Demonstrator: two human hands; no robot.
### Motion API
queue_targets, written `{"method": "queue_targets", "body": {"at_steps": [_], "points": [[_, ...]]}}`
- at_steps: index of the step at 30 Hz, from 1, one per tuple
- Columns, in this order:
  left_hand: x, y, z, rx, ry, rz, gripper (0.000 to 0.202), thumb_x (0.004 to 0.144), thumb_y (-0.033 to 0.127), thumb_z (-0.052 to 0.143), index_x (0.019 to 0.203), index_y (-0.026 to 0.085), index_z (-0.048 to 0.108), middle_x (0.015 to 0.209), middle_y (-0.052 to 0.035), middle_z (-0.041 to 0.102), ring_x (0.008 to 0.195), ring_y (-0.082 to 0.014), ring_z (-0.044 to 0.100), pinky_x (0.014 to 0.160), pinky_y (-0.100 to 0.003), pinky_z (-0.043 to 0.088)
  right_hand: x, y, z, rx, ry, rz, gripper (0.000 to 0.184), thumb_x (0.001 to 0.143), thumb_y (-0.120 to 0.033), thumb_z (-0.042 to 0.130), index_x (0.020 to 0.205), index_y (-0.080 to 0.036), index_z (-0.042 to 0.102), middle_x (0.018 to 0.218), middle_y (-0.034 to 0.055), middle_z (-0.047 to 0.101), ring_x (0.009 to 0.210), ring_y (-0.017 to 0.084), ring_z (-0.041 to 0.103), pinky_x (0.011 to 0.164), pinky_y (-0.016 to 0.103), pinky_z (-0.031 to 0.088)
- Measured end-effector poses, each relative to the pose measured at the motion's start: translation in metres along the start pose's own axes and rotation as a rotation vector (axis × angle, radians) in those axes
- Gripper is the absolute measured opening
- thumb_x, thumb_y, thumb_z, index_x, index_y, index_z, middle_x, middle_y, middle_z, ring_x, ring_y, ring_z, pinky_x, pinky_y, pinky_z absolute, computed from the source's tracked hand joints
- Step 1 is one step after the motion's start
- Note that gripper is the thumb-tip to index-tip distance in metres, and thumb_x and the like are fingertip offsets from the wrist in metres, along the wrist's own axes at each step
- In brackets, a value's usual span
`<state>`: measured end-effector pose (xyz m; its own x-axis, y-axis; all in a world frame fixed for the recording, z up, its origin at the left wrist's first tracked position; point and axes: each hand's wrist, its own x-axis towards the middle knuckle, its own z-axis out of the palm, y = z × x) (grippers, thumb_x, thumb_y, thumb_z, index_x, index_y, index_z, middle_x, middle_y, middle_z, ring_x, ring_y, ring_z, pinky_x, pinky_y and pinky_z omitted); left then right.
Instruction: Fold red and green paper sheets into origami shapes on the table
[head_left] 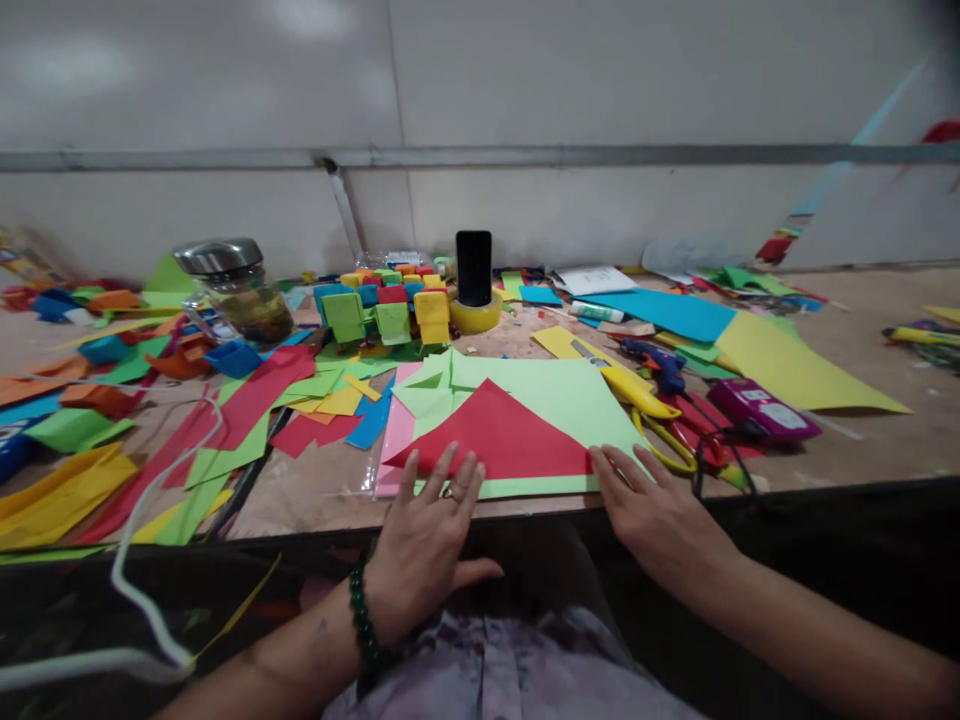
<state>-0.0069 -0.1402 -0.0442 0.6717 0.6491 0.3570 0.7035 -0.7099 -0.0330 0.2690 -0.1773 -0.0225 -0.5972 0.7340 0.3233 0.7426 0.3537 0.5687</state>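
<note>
A folded red paper sheet (501,438) lies on a light green sheet (570,395), over a pink sheet (395,425), at the table's near edge. My left hand (424,545) lies flat with spread fingers, its fingertips on the red paper's near-left corner; a ring and a dark green bead bracelet show on it. My right hand (652,505) rests open with fingers stretched out on the near-right corner of the green sheet. Neither hand holds anything.
Yellow-handled scissors (651,415), a blue glue gun (656,362) and a purple box (761,408) lie to the right. Folded paper cubes (390,305), a phone (474,267) standing in a yellow tape roll, a glass jar (240,290) and many coloured scraps (150,430) crowd the left and back.
</note>
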Motion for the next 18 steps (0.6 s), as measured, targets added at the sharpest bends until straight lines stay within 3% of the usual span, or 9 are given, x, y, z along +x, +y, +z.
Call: {"method": "queue_targets", "body": {"at_steps": [8, 14, 18], "points": [[-0.045, -0.029, -0.015, 0.082, 0.012, -0.239, 0.068, 0.084, 0.064, 0.054, 0.133, 0.018, 0.057, 0.139, -0.0113, 0.054, 0.132, -0.0363, 0.044, 0.115, -0.058, 0.002, 0.003, 0.003, 0.002, 0.005, 0.036, -0.008, 0.04, 0.068, 0.005, 0.047, 0.1, 0.004, 0.07, 0.101, 0.0194, 0.073, 0.095, 0.03, 0.064, 0.085, 0.041, 0.054], [-0.055, -0.034, -0.012, 0.174, 0.007, -0.182, 0.064, 0.086, 0.06, 0.053, 0.136, 0.019, 0.053, 0.142, -0.0131, 0.051, 0.131, -0.0366, 0.044, 0.113, -0.061, 0.004, 0.001, 0.007, 0.006, 0.033, 0.012, 0.001, 0.04, 0.068, 0.006, 0.048, 0.102, 0.004, 0.068, 0.094, 0.0195, 0.072, 0.079, 0.025, 0.064, 0.074, 0.035, 0.056], [-0.061, -0.037, -0.004, 0.181, 0.073, -0.147, 0.064, 0.087, 0.058, 0.053, 0.138, 0.02, 0.051, 0.14, -0.0127, 0.053, 0.128, -0.0353, 0.048, 0.115, -0.058, 0.003, -0.004, 0.01, 0.011, 0.124, -0.017, 0.032, 0.041, 0.068, 0.005, 0.047, 0.103, 0.001, 0.068, 0.099, 0.0181, 0.071, 0.081, 0.023, 0.065, 0.075, 0.032, 0.057]]}}
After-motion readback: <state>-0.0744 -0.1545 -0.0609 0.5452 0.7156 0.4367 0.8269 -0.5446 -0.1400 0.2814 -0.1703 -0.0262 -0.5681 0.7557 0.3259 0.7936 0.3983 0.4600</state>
